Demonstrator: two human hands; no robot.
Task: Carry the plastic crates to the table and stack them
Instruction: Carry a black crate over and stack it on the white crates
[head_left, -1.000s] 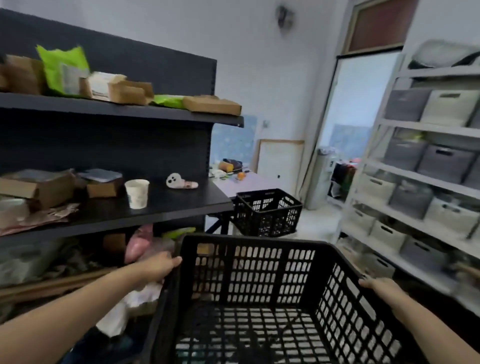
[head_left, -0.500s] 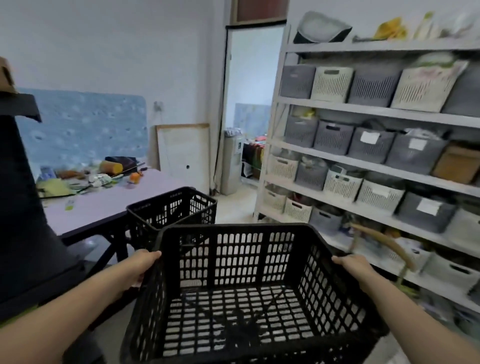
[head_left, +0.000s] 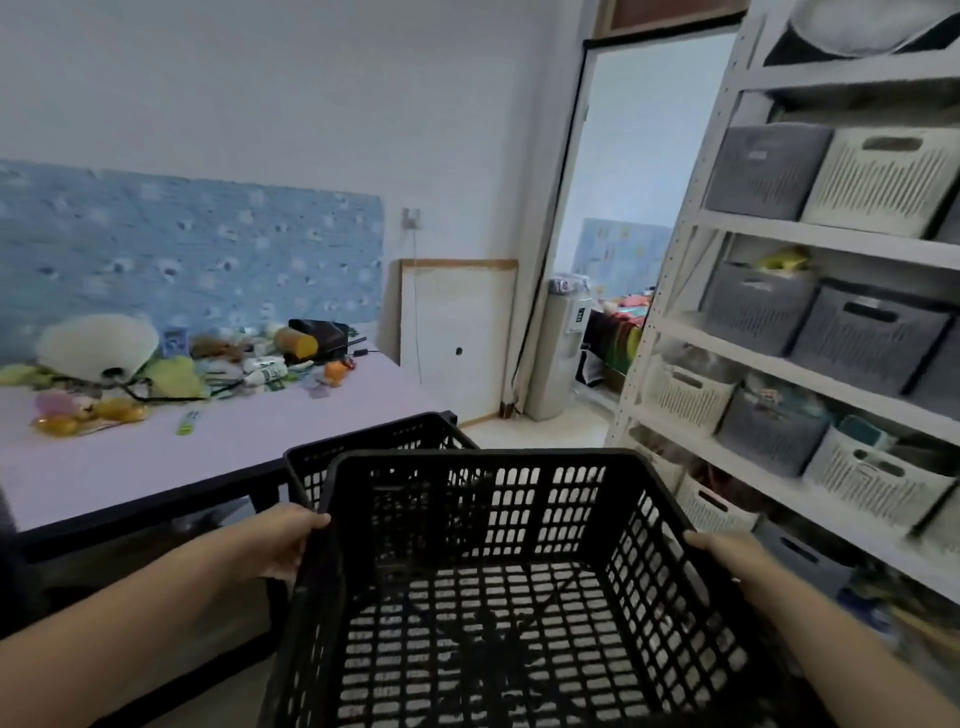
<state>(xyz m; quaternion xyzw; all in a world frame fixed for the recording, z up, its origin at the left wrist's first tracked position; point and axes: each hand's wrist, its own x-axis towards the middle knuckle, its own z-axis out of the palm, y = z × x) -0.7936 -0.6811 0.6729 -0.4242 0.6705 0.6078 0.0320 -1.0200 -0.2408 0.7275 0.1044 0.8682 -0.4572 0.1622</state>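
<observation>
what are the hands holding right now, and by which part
Both hold one black plastic crate. The left hand has its grip on the top rim of the left wall, the right hand on the top rim of the right wall.

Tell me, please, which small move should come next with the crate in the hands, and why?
Probably carry it forward and slightly left, toward the second crate. The left hand and right hand grip the side rims of the carried crate, which is short of the table. The second crate stands at the table's near corner, just beyond it, so stacking likely happens there.
</observation>
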